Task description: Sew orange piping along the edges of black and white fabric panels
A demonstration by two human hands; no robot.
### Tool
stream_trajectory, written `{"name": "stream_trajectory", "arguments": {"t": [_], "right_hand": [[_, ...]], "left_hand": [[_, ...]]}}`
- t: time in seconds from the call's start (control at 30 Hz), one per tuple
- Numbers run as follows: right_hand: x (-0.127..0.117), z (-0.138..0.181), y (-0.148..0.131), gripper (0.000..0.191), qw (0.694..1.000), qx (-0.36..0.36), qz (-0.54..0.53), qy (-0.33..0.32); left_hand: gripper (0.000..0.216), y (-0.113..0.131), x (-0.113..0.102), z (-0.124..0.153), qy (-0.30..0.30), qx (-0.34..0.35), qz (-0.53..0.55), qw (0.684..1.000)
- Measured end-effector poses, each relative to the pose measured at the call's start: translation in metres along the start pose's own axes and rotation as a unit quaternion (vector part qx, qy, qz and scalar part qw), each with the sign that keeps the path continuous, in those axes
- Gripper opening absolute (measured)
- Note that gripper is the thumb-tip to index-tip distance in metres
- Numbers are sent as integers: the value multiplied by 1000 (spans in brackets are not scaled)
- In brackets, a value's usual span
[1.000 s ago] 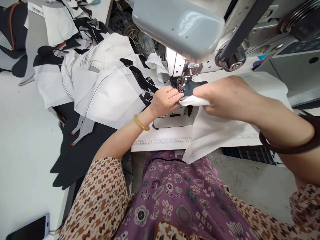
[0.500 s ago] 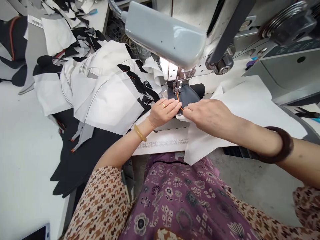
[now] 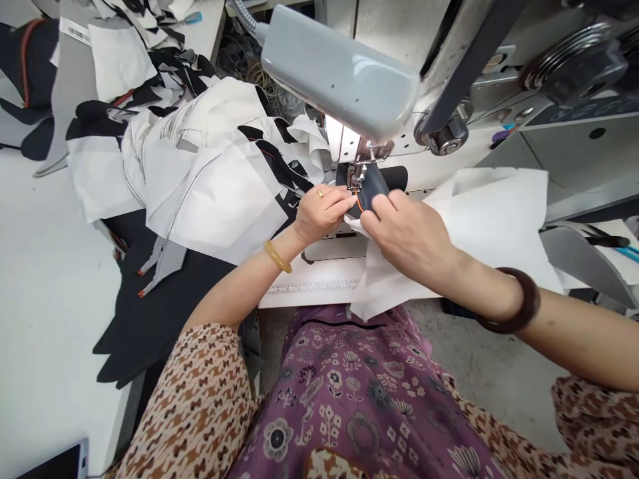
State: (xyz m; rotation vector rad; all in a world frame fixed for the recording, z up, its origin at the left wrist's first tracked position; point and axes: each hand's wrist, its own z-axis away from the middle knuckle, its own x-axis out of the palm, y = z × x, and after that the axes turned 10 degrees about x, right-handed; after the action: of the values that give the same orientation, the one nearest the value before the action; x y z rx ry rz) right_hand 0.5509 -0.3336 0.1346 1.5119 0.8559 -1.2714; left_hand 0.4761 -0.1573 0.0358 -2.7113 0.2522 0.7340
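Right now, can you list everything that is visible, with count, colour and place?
sewing machine: one, grey-white, top centre.
dark fabric piece: one, black with an orange line, under the presser foot.
white fabric sheet: one, white, right of the needle, hanging over the table edge.
fabric pile: many pieces, white, black and grey, left of the machine.
table: one, white, left.
phone: one, dark, bottom left corner.
scissors: one, black, far right.
left hand: ring, yellow bangle, grip on the dark piece.
right hand: brown bangle on the wrist, pressing both fabrics.
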Motion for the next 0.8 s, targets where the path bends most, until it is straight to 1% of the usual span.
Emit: {"name": "stream_trajectory", "arguments": {"t": [0.03, 0.1, 0.17, 0.23, 0.3, 0.33, 0.4, 0.57, 0.63, 0.7, 0.8], "right_hand": [[4, 7, 0, 18, 999, 24, -7, -20], [15, 21, 2, 13, 994, 70, -28, -83], [28, 30, 6, 20, 981, 113, -58, -146], [38, 34, 8, 25, 968, 145, -91, -182], [41, 33, 9, 27, 962, 156, -105, -195], [38, 32, 10, 28, 964, 152, -103, -191], [26, 30, 13, 27, 973, 138, -87, -163], [-14, 15, 26, 20, 995, 78, -49, -32], [-25, 5, 29, 19, 998, 48, -39, -1], [-33, -4, 29, 20, 999, 32, -34, -11], [-40, -14, 27, 23, 997, 27, -33, -63]], "left_hand": [[20, 0, -1, -1, -5, 5, 1, 1000], [16, 0, -4, -2, -22, 24, -1, 999], [16, 1, -7, -3, -45, 47, -8, 998], [20, 4, -9, -5, -76, 55, -16, 995], [24, 7, -9, -7, -104, 46, -19, 993], [24, 8, -9, -9, -114, 41, -21, 992], [23, 10, -8, -13, -121, 36, -32, 992], [32, 6, -5, -22, -118, 17, -55, 991], [36, 3, -6, -23, -122, 15, -40, 992], [38, 0, -8, -23, -136, 12, -13, 991], [41, -4, -9, -22, -146, 10, 11, 989]]}}
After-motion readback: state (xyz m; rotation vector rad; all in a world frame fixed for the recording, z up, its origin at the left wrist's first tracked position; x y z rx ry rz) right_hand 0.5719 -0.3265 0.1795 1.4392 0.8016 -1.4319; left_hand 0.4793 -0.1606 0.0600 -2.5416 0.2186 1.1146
